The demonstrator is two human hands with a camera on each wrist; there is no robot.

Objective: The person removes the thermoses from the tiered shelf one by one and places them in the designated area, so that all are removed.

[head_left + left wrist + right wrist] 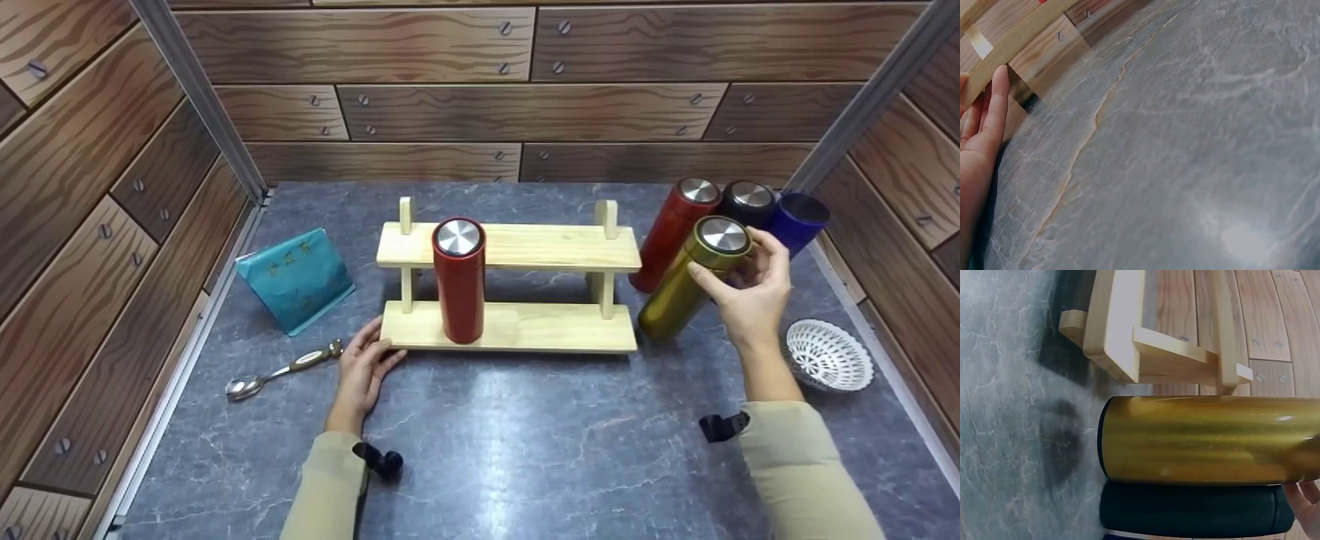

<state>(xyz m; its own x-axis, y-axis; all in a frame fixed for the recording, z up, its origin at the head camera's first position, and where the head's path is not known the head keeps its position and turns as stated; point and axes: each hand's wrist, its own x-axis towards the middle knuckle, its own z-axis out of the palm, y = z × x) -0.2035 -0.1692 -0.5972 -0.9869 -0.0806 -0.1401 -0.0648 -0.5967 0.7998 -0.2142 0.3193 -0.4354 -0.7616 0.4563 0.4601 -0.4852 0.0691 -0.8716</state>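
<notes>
A two-tier wooden shelf rack (555, 324) stands mid-table, with a red thermos flask (460, 300) upright on its lower board. At that board's left end my left hand (363, 375) grips the corner, thumb above and fingers beneath; the left wrist view shows the fingers (997, 107) under the wood. On the right, my right hand (754, 289) holds a gold thermos flask (679, 289) near its silver-topped lid. In the right wrist view, the gold flask's base (1104, 439) looks raised off the table, apart from its shadow. Its fingers are partly hidden behind the flask.
Behind the gold flask stand another red flask (667, 229), a black flask (748, 199) and a blue cup-like container (799, 217). A white woven basket (829, 352) sits far right. A teal pouch (300, 281) and a spoon (285, 370) lie left. Wood-patterned walls enclose the table.
</notes>
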